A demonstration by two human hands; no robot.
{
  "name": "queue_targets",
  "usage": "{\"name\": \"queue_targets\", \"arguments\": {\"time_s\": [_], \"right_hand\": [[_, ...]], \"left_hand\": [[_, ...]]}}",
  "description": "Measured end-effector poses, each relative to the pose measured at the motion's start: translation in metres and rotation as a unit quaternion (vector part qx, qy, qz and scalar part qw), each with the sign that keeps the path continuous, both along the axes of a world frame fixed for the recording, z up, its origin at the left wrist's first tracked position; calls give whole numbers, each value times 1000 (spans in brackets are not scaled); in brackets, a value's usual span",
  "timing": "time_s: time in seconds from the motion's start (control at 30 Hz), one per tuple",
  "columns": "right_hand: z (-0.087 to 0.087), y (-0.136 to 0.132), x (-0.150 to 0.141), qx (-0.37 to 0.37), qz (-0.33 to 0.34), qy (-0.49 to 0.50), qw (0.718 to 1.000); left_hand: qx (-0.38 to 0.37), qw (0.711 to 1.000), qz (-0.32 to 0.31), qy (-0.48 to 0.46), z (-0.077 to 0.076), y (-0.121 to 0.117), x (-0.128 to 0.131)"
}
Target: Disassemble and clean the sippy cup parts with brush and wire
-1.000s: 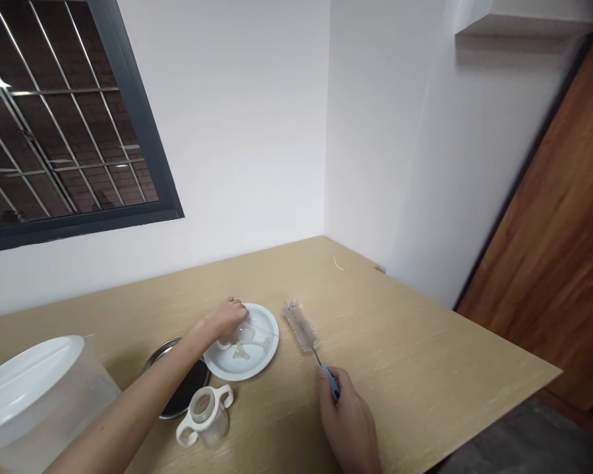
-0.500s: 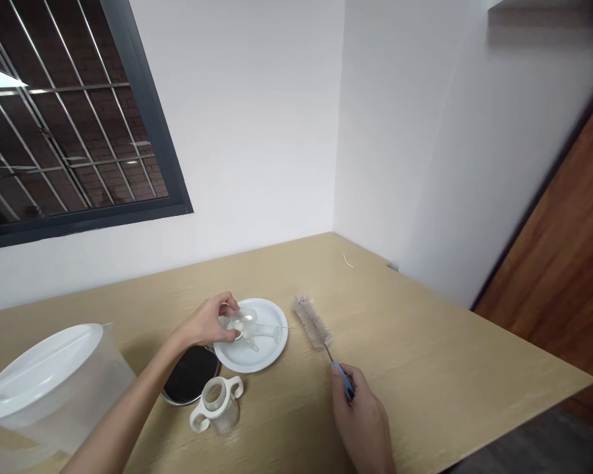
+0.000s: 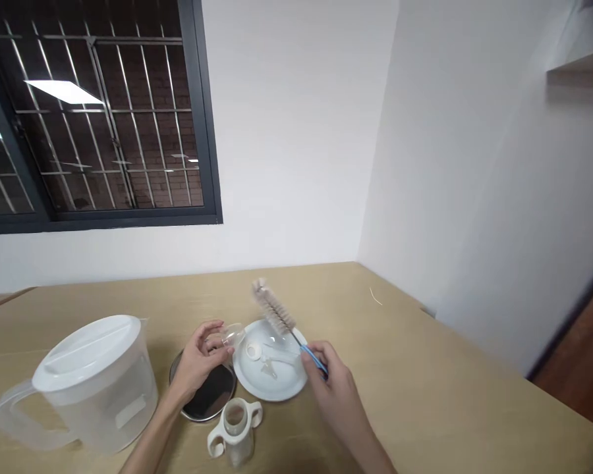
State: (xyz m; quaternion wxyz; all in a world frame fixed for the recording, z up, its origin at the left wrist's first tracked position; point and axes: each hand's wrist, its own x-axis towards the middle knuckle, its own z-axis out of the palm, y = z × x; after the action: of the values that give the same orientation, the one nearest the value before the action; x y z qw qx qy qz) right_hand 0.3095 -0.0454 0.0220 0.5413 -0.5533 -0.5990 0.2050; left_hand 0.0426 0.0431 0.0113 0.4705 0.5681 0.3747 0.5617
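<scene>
My left hand (image 3: pixel 205 352) pinches a clear plastic dome-shaped cap (image 3: pixel 233 334) above the left rim of a white plate (image 3: pixel 271 390). In my right hand (image 3: pixel 331 375) is a bottle brush (image 3: pixel 275 309), gripped by its blue handle, with its bristles slanting up and left over the plate. A small white ring (image 3: pixel 254 350) lies on the plate beside some clear pieces (image 3: pixel 269 368) whose kind I cannot make out. Nearer to me stands a baby bottle (image 3: pixel 236 434) with two white handles and an open top.
A large translucent pitcher (image 3: pixel 103 388) with a white lid stands at the left. Under my left wrist is a dark round dish (image 3: pixel 210 395) with a metal rim. Toward the back right lies a thin white strip (image 3: pixel 375 296); walls meet behind the table.
The view has turned left and levelled. My left hand has lifted the clear cap off the plate, leaving the white ring there. The brush has moved left, over the plate.
</scene>
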Motion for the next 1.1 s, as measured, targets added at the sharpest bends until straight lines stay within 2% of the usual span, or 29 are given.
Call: {"name": "queue_targets", "arguments": {"time_s": [0.1,0.23,0.43,0.63,0.77,0.97,1.1], "right_hand": [[10,34,-12,13,44,-27,999],[0,54,-21,23,73,-54,996],[-23,42,-16,83,40,-90,992],[-22,34,-21,131,50,-131,981],[-25,34,-23,130,21,-143,981],[-35,35,-16,149,63,-193,968],[-34,36,-16,135,32,-176,975]], "left_hand": [[-1,999,38,4,-8,3,-4],[-5,996,89,-17,-16,1,-13],[-48,993,91,-61,-16,-7,-16],[-35,990,114,-79,-13,-11,-12],[-28,987,128,-88,-15,-16,-9],[-14,985,151,-85,-19,-16,-8],[-3,986,146,-82,-20,-15,-10]]}}
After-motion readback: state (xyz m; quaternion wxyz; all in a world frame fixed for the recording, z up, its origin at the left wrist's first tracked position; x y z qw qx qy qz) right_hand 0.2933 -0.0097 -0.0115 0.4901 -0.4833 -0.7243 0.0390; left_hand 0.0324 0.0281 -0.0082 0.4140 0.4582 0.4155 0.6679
